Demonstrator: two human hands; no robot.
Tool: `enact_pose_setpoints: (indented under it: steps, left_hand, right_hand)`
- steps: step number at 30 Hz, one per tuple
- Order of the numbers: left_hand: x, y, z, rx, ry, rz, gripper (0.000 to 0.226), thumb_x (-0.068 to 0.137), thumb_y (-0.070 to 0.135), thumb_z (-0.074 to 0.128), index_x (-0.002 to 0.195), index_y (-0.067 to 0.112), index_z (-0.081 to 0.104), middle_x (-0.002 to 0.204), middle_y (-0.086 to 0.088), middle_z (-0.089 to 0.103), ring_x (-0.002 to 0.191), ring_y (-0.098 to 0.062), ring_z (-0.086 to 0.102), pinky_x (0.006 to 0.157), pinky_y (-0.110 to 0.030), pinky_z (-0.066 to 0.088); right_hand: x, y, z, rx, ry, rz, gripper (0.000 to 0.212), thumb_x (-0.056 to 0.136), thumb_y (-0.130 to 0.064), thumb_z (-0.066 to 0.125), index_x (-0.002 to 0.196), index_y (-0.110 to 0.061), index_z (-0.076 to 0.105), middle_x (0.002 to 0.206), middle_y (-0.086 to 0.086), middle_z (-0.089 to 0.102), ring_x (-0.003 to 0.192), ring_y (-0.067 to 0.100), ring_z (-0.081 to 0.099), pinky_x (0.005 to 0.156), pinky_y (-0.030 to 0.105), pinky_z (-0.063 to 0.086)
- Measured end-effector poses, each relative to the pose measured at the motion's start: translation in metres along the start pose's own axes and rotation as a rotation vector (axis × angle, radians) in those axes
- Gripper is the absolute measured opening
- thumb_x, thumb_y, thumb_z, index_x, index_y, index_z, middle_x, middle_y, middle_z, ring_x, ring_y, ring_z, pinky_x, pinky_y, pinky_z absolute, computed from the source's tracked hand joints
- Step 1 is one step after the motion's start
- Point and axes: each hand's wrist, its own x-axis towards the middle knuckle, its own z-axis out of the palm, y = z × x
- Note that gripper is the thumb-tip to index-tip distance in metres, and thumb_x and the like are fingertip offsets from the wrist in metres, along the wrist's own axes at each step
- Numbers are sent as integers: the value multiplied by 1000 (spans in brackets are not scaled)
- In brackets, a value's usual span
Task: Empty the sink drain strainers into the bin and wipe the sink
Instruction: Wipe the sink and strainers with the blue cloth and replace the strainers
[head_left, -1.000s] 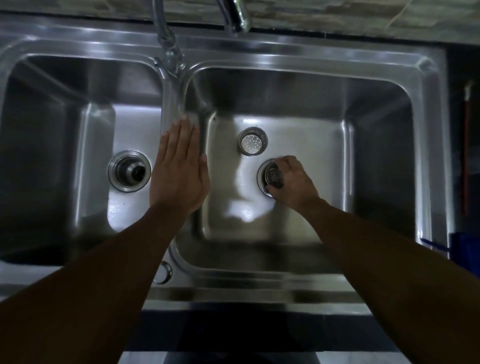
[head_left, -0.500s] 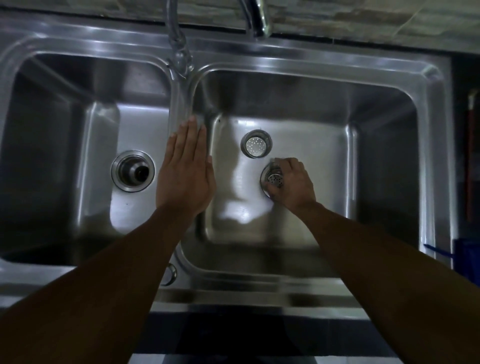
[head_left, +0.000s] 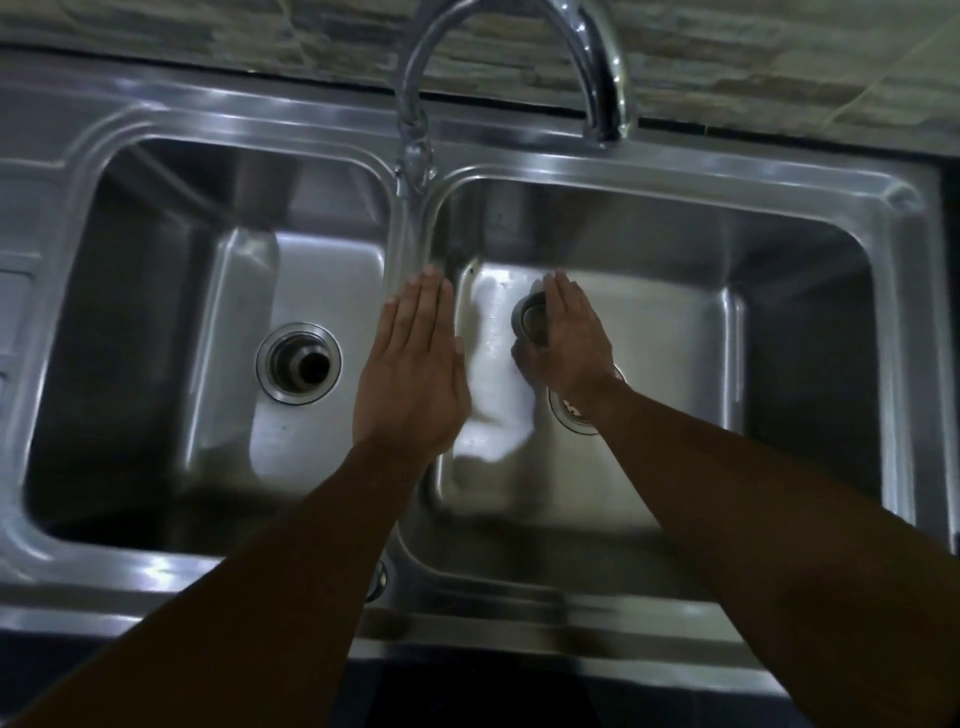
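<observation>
Head view, looking straight down: a steel double sink (head_left: 675, 171) is filling the frame in dim light. In the right basin, a small round strainer (head_left: 530, 319) is sitting loose on the floor, just beyond the basin's drain (head_left: 571, 415) and apart from it. The strainer is standing upright, its open mouth facing up toward the camera and its axis running vertically. The right hand (head_left: 571, 338) is reaching over it, so the strainer is lying under the hand's left edge, between the thumb and the forefinger. The right fingers (head_left: 563, 301) are lying straight and close together, pointing toward the back wall, while the thumb is spreading out to the left, nearer the camera than the strainer; whether the hand is touching the strainer cannot be told. The right wrist is covering part of the drain. The left hand (head_left: 410, 374) is resting flat, fingers straight and together, on the divider (head_left: 410, 228) between the basins. The left basin's drain (head_left: 298, 362) is showing a dark opening. A curved tap (head_left: 597, 62) is arching over the back rim.
</observation>
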Motion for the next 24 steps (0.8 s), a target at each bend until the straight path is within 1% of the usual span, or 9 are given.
enact_pose_setpoints:
  steps: [2,4,10,12,14,17,19,21,24]
  left_hand:
    - [0,-1,3,3,6,-1,58,108,28,22,160,4,11,169,-15,6,157,-25,2,129,-42,7]
    - [0,-3,6,7,11,2,59,108,29,21,160,5,9,169,-14,5,157,-25,1,129,-42,7]
    - [0,-6,8,-43,17,11,59,106,30,18,160,5,11,169,-14,7,157,-25,4,129,-42,9]
    - [0,-6,3,-145,37,21,58,105,27,23,159,5,17,168,-13,13,157,-25,9,128,-42,11]
    - [-2,-8,-8,-357,53,14,56,105,22,30,158,7,25,167,-11,21,156,-23,15,128,-40,14]
    - [-12,-25,-28,-601,33,-6,54,105,19,32,158,11,28,166,-9,23,155,-21,17,127,-38,17]
    - [-25,-45,-40,-574,28,-21,52,105,16,36,157,12,31,165,-9,26,154,-22,20,127,-42,20]
    - [-41,-72,-54,-485,57,-62,51,103,10,42,153,8,39,162,-12,33,151,-27,29,125,-45,25]
    - [-63,-120,-74,-343,62,-131,53,98,19,41,150,5,43,159,-16,37,149,-32,33,124,-43,23]
  right_hand:
    - [3,0,0,4,3,-6,85,84,-35,76,152,-5,35,157,14,37,146,31,33,120,37,31]
    - [2,-1,-2,37,-10,11,86,78,-35,82,148,-6,42,151,12,44,141,30,38,116,35,35]
    - [-21,-10,-21,117,53,-22,86,73,-32,86,144,-2,48,145,13,49,136,30,41,114,32,34]
    - [-34,-17,-29,129,53,-40,86,73,-31,85,145,-1,47,146,14,47,137,31,38,114,26,29]
    - [-48,-27,-38,138,61,-56,88,72,-35,85,144,-1,48,146,14,47,136,30,38,111,19,22]
    - [-66,-51,-52,134,79,-110,87,69,-44,78,141,-4,52,143,11,50,132,26,39,112,19,25]
    - [-73,-69,-59,128,112,-161,79,72,-34,83,140,-5,54,141,9,52,130,25,42,115,30,34]
    - [-77,-92,-62,142,192,-228,72,73,-25,84,137,-5,57,137,10,56,125,27,48,111,35,41]
    - [-78,-134,-64,166,299,-325,70,75,-29,84,135,-3,59,133,10,59,120,23,51,108,25,42]
